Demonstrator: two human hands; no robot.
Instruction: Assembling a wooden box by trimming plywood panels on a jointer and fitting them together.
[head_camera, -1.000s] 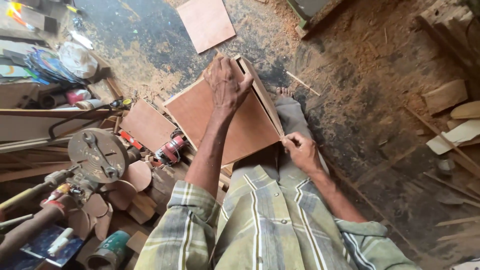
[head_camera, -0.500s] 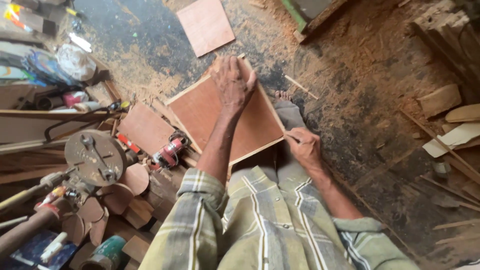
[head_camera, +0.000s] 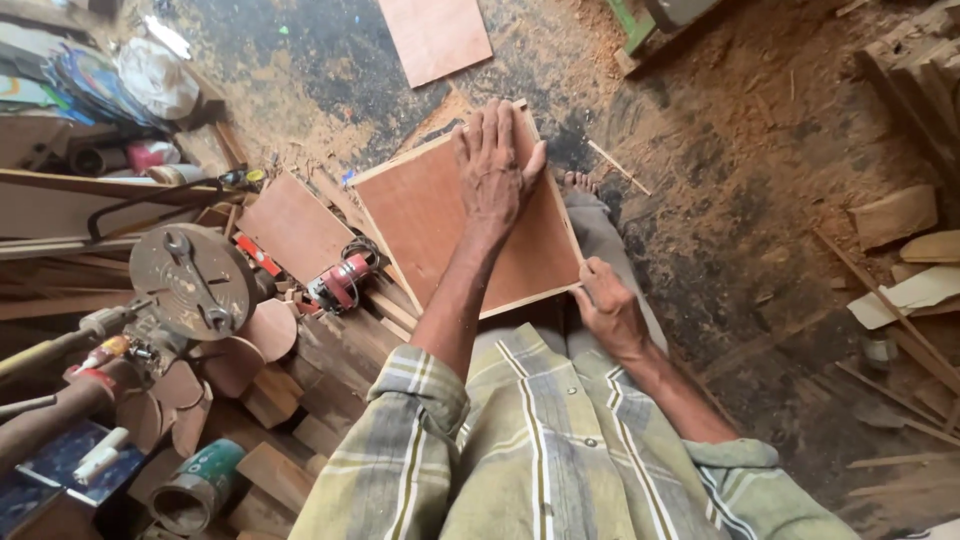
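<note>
My left hand (head_camera: 495, 165) lies flat and open, palm down, fingers spread toward the far edge of the reddish-brown plywood panel (head_camera: 440, 225), pressing on its upper right part. The panel has a pale wood frame around it and sits tilted across my lap and legs, above the sawdust-covered floor (head_camera: 700, 130). My right hand (head_camera: 607, 305) is at the panel's near right corner, fingers curled against the edge there; I cannot tell whether it pinches something small or only grips the frame. My bare toes (head_camera: 578, 182) show just past the panel's right edge.

To the left of the panel, just beside its left edge, a red power tool (head_camera: 342, 280) with a coiled cord lies on a stack of wooden strips. Beyond it leans a smaller brown board (head_camera: 293, 225). Further left stands a round metal disc (head_camera: 190, 280) with a spanner resting on it, with rounded brown offcuts (head_camera: 268, 330) beside and below it. A green tin (head_camera: 200, 487) lies near the lower left corner of the view. On the floor past the far edge of the panel lies another plywood sheet (head_camera: 435, 35), well apart from my hands. Pale wood scraps (head_camera: 905, 295) are scattered along the right side of the floor.
</note>
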